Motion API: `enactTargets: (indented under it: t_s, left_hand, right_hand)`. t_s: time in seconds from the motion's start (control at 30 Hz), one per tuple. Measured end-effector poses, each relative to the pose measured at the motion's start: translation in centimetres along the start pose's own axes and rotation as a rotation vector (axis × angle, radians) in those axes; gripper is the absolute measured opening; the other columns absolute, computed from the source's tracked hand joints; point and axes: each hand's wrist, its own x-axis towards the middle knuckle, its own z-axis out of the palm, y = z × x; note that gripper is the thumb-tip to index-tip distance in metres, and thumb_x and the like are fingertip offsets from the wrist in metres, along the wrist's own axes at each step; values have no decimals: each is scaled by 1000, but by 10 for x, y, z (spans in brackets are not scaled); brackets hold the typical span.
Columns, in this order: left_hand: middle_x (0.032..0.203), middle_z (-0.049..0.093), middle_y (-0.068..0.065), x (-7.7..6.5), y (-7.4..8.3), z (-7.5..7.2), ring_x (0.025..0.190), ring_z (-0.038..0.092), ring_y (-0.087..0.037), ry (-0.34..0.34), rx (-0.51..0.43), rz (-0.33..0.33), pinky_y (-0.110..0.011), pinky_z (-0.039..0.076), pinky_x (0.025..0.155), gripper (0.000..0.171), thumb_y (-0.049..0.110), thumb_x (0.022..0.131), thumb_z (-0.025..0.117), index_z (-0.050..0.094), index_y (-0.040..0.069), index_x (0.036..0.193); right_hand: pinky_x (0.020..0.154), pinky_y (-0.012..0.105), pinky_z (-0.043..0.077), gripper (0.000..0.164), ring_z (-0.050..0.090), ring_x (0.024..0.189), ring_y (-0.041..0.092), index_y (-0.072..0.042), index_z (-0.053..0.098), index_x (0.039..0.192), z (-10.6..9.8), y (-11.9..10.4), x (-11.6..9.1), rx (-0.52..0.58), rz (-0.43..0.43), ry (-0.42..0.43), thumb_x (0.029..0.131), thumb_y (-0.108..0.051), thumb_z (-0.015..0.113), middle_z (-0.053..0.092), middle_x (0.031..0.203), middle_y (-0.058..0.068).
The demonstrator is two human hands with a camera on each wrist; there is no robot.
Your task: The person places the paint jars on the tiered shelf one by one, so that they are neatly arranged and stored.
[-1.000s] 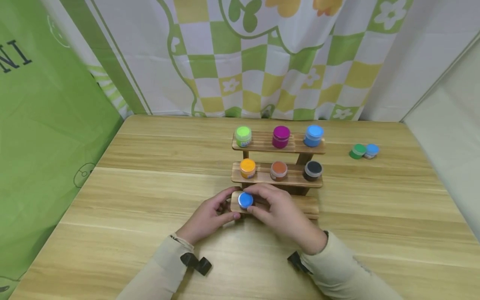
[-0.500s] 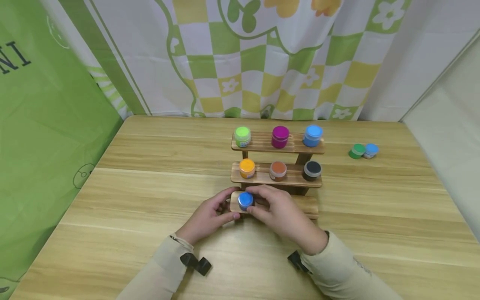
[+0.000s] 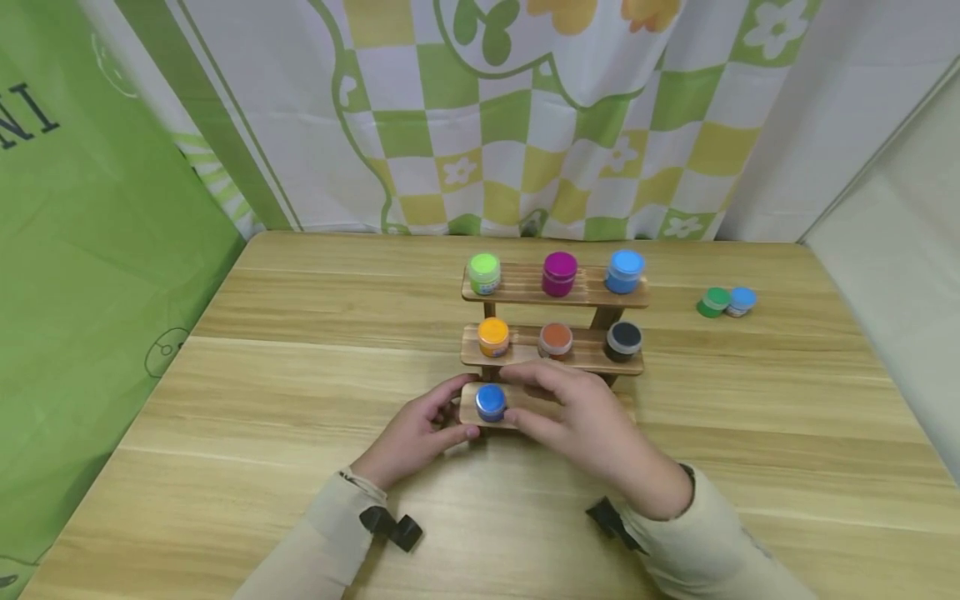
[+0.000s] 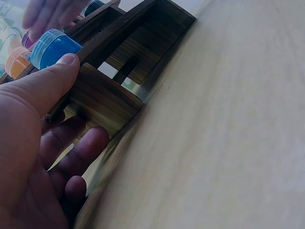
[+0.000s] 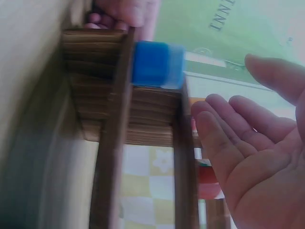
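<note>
A small blue paint jar (image 3: 491, 402) stands upright at the left end of the lowest step of a three-step wooden display stand (image 3: 570, 398). My left hand (image 3: 420, 429) grips that end of the step. Its thumb lies on the front edge and the other fingers curl beneath, as the left wrist view shows. My right hand (image 3: 577, 417) is just right of the jar, fingers spread and nothing between them. A gap shows between this hand (image 5: 259, 148) and the jar (image 5: 155, 64) in the right wrist view.
Orange (image 3: 493, 337), brown (image 3: 556, 340) and black jars (image 3: 623, 341) line the middle step. Lime (image 3: 484, 273), purple (image 3: 559, 273) and light blue jars (image 3: 625, 272) stand on top. Green (image 3: 713, 302) and blue jars (image 3: 741, 302) sit on the table at right. A curtain (image 3: 540, 167) hangs behind.
My right hand has let go of the blue jar and moved off to the right, its fingers opening. The jar stays on the lowest step, and my left hand has not moved.
</note>
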Motion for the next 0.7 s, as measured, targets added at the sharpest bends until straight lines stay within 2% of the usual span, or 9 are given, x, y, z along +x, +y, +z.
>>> enactTargets:
  t_s: [0.2, 0.43, 0.7]
  left_hand:
    - [105, 61, -3, 0, -1, 0, 90, 57, -18, 4, 7, 1, -31, 49, 77, 68, 30, 92, 75, 44, 21, 152]
    - [105, 61, -2, -1, 0, 0, 91, 57, -18, 9, 24, -10, -31, 50, 78, 70, 33, 91, 76, 44, 23, 152]
    - [106, 61, -4, -1, 0, 0, 90, 56, -18, 9, 33, -9, -31, 49, 77, 68, 32, 91, 75, 45, 21, 151]
  right_hand:
    - [95, 40, 53, 36, 65, 115, 23, -5, 70, 120, -12, -5, -5, 26, -80, 95, 85, -6, 80, 71, 121, 4]
    - [91, 26, 53, 35, 66, 109, 17, -3, 70, 114, -30, -11, -8, 73, -117, 189, 82, 2, 80, 72, 116, 4]
    - [87, 23, 54, 42, 68, 104, 12, 2, 68, 116, -50, -15, -13, 193, -185, 291, 78, 19, 74, 71, 115, 11]
